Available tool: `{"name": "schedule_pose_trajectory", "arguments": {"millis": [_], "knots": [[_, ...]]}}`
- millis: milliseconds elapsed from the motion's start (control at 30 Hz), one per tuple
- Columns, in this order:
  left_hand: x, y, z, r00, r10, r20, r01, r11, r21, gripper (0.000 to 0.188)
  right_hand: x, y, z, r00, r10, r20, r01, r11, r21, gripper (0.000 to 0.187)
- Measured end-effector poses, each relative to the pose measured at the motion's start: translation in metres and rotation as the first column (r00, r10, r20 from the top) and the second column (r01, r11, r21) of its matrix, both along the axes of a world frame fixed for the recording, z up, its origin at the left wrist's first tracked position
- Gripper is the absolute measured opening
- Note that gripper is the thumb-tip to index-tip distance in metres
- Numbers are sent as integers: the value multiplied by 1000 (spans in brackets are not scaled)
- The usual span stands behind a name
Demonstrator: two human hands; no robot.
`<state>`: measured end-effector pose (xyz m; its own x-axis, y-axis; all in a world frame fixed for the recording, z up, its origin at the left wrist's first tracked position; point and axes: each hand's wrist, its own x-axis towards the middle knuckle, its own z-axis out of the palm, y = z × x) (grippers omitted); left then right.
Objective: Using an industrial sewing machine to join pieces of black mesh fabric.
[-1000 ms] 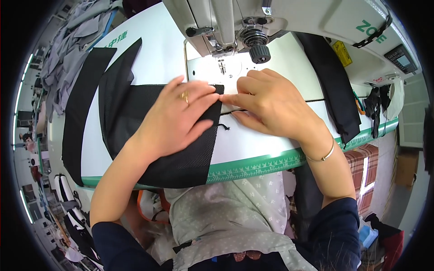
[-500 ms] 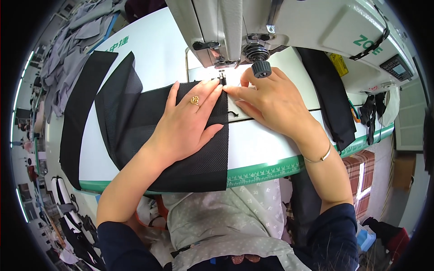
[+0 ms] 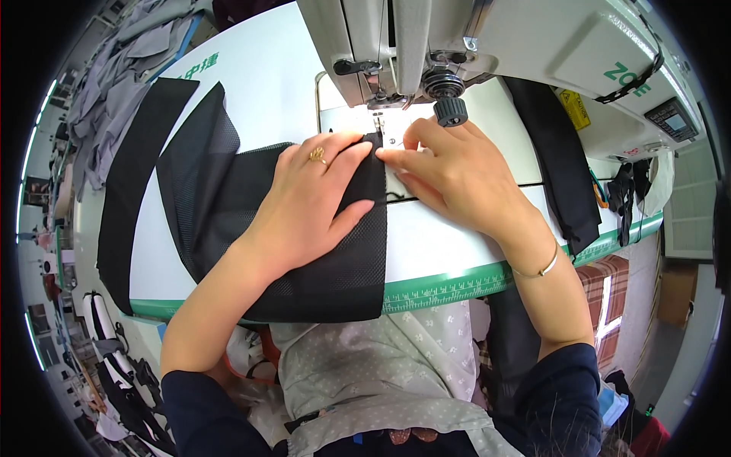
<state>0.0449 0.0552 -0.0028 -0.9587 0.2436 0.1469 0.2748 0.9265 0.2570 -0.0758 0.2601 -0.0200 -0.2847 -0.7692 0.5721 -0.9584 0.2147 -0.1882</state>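
Black mesh fabric (image 3: 335, 286) lies under the sewing machine's presser foot (image 3: 378, 120), with its straight right edge running toward me. My left hand (image 3: 308, 194), a gold ring on one finger, rests palm down on it. Its thumb is spread and its slightly bent fingertips press close to the foot. At the fabric's right edge, my right hand (image 3: 464, 171) touches with its index fingertip. The right thumb sits apart from that finger, over the machine's plate, and the other fingers curl partly behind the black knob (image 3: 451, 112).
A separate black strip (image 3: 141, 183) lies at the left, and folded black fabric (image 3: 552, 164) at the right. The machine head (image 3: 533, 46) overhangs the far side. A green ruler edge (image 3: 449, 289) borders the table's front. Grey cloth (image 3: 126, 84) is heaped at the far left.
My left fingers have bent more, and the hand has shifted slightly left. My right hand has stayed nearly still at the fabric's edge. The view has shifted slightly.
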Motion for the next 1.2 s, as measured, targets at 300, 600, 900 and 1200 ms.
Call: {"name": "schedule_pose_trajectory", "arguments": {"millis": [300, 600, 900, 1200], "knots": [[-29, -14, 0, 987, 151, -55, -134, 964, 231, 26, 4, -3, 2, 997, 70, -21, -70, 997, -25, 9], [-37, -6, -2, 982, 161, 95, -185, 899, 396, 21, 5, -2, 0, 998, 61, -3, -61, 997, -36, 10], [-36, -5, 0, 975, 204, 92, -222, 934, 280, 18, 6, -2, 0, 998, 55, -13, -55, 998, -29, 8], [-36, -4, -9, 980, 198, 7, -189, 923, 335, 13, 6, -2, 1, 993, 110, -41, -113, 990, -79, 6]]}}
